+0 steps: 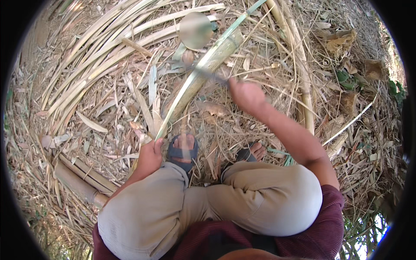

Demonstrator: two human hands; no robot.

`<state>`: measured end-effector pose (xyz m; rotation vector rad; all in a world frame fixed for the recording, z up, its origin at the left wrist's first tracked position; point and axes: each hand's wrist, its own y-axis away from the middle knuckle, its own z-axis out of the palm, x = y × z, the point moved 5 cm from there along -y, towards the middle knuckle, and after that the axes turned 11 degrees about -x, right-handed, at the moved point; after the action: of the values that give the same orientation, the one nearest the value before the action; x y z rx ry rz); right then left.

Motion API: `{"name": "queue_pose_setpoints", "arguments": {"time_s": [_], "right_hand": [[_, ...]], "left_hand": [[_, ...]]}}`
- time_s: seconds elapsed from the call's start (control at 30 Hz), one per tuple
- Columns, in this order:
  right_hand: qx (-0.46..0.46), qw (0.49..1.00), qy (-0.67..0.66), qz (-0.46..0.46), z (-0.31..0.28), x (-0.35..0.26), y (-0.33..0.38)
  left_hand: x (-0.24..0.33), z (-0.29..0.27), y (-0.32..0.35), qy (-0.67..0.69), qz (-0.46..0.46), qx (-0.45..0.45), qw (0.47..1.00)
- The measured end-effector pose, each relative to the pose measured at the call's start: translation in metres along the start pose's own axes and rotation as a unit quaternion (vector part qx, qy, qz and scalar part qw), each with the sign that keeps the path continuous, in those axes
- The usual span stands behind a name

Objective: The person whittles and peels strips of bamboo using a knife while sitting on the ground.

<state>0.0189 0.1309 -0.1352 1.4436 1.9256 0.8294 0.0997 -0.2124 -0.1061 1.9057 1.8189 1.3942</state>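
My left hand [151, 156] is closed around the near end of a long, pale green bamboo strip [177, 99], just beside my left foot. From there the strip runs up and to the right, lying along a thick, short log [224, 50] on the ground. My right hand [248, 98] grips a knife, whose dark blade [207, 74] points left across the strip and the log. Motion smears the blade, so its exact shape and whether it touches the strip cannot be told.
Many split bamboo strips [104, 58] lie in a curved pile at the upper left. Thicker bamboo pieces [80, 182] rest at the left, and a long pole [305, 82] at the right. Cut stumps [340, 42] stand farther right. Dry leaves and shavings cover the ground around my sandals [182, 154].
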Motion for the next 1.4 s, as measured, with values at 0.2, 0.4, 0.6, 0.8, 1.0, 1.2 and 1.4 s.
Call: {"name": "queue_pose_setpoints", "arguments": {"time_s": [0.2,0.4,0.6,0.8,1.0,1.2,1.4], "right_hand": [[0.205,0.949,-0.184,0.157,0.000,0.102,-0.021],[0.032,0.997,-0.056,-0.050,0.013,0.002,-0.014],[0.152,0.958,-0.217,0.105,-0.002,0.058,-0.009],[0.243,0.915,-0.321,0.037,0.016,0.010,0.021],[0.186,0.937,-0.296,0.024,0.030,-0.003,0.024],[0.167,0.945,-0.280,0.031,0.034,-0.006,0.020],[0.172,0.932,-0.320,0.021,0.030,-0.009,0.028]], "left_hand": [[-0.013,-0.006,0.015,-0.016,-0.018,0.001,1.000],[-0.028,-0.008,0.022,0.007,-0.032,0.008,0.999],[-0.060,-0.012,0.058,-0.017,-0.071,0.011,0.997],[-0.067,-0.013,0.048,0.183,-0.050,-0.144,0.971],[-0.040,-0.080,0.053,-0.163,-0.135,-0.177,0.961],[0.082,-0.105,-0.015,-0.176,0.132,0.064,0.973],[0.081,-0.050,-0.104,-0.110,0.125,0.072,0.983]]}}
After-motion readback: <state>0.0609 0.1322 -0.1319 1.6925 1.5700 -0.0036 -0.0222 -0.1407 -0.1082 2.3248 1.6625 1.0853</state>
